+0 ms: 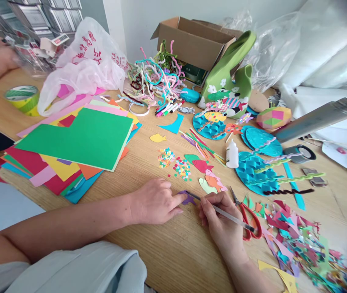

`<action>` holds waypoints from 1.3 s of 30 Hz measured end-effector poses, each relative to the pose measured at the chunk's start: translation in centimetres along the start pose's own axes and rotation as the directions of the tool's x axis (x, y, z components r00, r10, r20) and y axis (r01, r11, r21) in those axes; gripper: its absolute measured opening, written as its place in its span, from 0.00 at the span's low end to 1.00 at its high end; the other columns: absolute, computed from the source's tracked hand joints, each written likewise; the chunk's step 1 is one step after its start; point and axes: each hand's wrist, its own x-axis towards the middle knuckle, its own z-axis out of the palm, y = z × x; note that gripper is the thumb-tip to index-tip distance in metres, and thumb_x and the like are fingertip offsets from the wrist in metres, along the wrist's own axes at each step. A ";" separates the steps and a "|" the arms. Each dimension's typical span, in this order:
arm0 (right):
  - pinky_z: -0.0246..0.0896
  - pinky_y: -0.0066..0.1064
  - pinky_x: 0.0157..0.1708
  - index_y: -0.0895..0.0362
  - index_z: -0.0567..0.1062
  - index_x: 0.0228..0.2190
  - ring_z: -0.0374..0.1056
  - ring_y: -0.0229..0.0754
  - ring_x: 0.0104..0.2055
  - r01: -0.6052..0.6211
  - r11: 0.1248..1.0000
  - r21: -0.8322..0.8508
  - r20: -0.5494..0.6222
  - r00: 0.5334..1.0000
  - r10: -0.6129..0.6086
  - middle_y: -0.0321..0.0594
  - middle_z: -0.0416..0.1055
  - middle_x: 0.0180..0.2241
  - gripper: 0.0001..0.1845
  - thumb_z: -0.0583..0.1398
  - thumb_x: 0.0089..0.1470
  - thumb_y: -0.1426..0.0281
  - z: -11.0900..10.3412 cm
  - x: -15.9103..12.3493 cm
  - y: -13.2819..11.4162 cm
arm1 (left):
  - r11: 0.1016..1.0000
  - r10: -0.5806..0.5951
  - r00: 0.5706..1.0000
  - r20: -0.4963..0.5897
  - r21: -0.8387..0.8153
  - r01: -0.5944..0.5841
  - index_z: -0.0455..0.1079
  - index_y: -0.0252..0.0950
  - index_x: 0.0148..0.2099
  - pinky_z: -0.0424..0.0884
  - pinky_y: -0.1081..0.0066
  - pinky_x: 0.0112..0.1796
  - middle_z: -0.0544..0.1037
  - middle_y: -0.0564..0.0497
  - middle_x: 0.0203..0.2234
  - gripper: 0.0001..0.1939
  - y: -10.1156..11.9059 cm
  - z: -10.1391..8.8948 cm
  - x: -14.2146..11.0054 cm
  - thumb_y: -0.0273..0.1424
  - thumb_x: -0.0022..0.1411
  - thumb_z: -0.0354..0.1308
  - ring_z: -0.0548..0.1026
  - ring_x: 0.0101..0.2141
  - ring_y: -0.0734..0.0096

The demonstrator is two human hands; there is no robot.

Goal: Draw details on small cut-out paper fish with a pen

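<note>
Right fingers (209, 208) gripping pen (234, 219), left fingers (173, 202) extended, seemingly on edge of purple cutout (189, 200); scissors (244, 208) alongside

Red Chinese characters (88, 48) on white plastic bag (80, 77); wording not legible.

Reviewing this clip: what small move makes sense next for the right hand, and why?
Probably a short, light stroke of the pen on the purple paper piece. The right hand grips the pen with its tip at the piece, and a finger of the left hand appears to rest on the piece's edge, which should help steady it.
</note>
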 end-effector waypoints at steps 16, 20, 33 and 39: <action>0.55 0.22 0.09 0.55 0.67 0.23 0.60 0.32 0.12 -0.016 1.000 0.003 -0.017 1.000 0.016 0.32 0.68 0.18 0.17 0.66 0.54 0.60 0.2 0.3 -0.4 | 1.000 -0.006 1.000 0.015 -0.004 0.006 0.71 0.37 0.57 0.72 0.62 0.36 0.79 0.47 0.28 0.20 0.0 0.0 0.0 0.42 0.68 0.55 0.77 0.35 0.57; 0.56 0.23 0.10 0.54 0.67 0.24 0.60 0.32 0.12 -0.034 0.999 0.004 -0.019 0.999 0.034 0.32 0.68 0.19 0.17 0.66 0.54 0.59 0.1 0.3 -0.3 | 1.000 -0.008 1.000 0.007 0.000 0.008 0.71 0.37 0.57 0.72 0.63 0.35 0.79 0.46 0.28 0.20 0.0 0.1 0.0 0.42 0.68 0.56 0.77 0.35 0.58; 0.56 0.23 0.11 0.54 0.67 0.24 0.60 0.32 0.14 0.010 1.000 -0.002 0.022 1.000 -0.010 0.33 0.68 0.20 0.16 0.65 0.56 0.61 0.0 0.2 -0.3 | 1.000 0.005 1.000 -0.002 0.014 -0.005 0.72 0.36 0.55 0.71 0.63 0.35 0.79 0.46 0.28 0.20 -0.1 0.1 0.1 0.42 0.67 0.56 0.77 0.34 0.59; 0.57 0.23 0.11 0.55 0.68 0.25 0.60 0.32 0.14 0.000 1.000 0.000 0.024 1.000 0.000 0.33 0.69 0.20 0.15 0.65 0.56 0.62 0.0 0.1 0.0 | 1.000 0.006 1.000 -0.004 0.011 -0.006 0.71 0.35 0.56 0.72 0.63 0.35 0.78 0.46 0.28 0.20 0.0 0.1 0.1 0.42 0.68 0.56 0.76 0.34 0.58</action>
